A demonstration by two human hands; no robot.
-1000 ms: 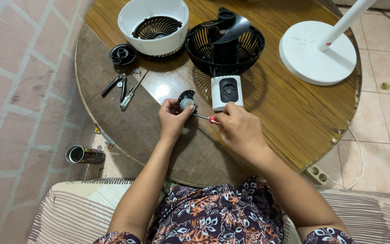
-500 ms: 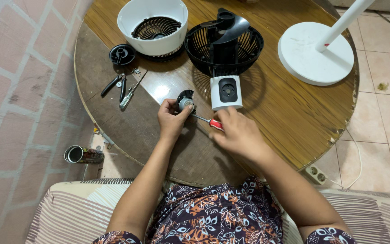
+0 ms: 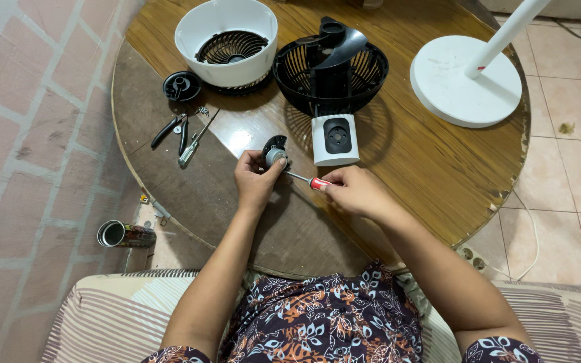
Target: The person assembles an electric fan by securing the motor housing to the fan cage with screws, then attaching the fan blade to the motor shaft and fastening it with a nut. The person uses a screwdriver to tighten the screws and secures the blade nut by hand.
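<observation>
My left hand grips a small black and silver fan motor, holding it upright on the round wooden table. A red-handled screwdriver is pinched in the fingers of my right hand, its tip set against the motor. Just beyond the motor lies the white neck piece of a black fan grille with its housing.
A white fan shell with an inner grille and a black knob sit at the table's far left. Pliers and a second screwdriver lie nearby. A white round fan base with pole stands right. A can lies on the floor.
My right hand shifted along the screwdriver handle, regripping it with the fingertips while the tip stayed at the motor. My left hand and the motor have held still.
</observation>
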